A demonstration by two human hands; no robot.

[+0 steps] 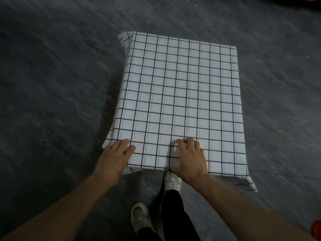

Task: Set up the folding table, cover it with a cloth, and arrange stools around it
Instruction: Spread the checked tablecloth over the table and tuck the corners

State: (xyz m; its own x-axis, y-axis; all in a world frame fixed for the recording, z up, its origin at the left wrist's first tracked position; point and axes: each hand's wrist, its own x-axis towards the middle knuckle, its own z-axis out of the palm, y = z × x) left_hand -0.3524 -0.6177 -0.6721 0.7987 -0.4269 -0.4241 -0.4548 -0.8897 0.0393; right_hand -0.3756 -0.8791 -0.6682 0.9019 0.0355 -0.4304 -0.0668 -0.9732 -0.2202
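Floor on your left: the dark grey floor [52, 84] runs bare from the cloth's left edge to the frame edge
Your left hand: the left hand [113, 160] lies flat on the near left corner of the cloth, fingers straight and close together, pinching nothing
Cloth: the white cloth [182, 94] with a black grid is spread smooth over the table, which it hides completely; it hangs over the left edge and drops in loose folds at the far left and near right corners
Your right hand: the right hand [188, 160] presses on the cloth near the middle of the near edge, fingers spread and slightly bent, thumb at the edge itself
Your feet: one white shoe [172, 181] is tucked against the near edge below the right hand; the other shoe [139, 216] stands further back
Floor on your right: the same floor continues beyond the right edge; a blurred red thing [317, 228] sits at the frame edge, well apart from the cloth
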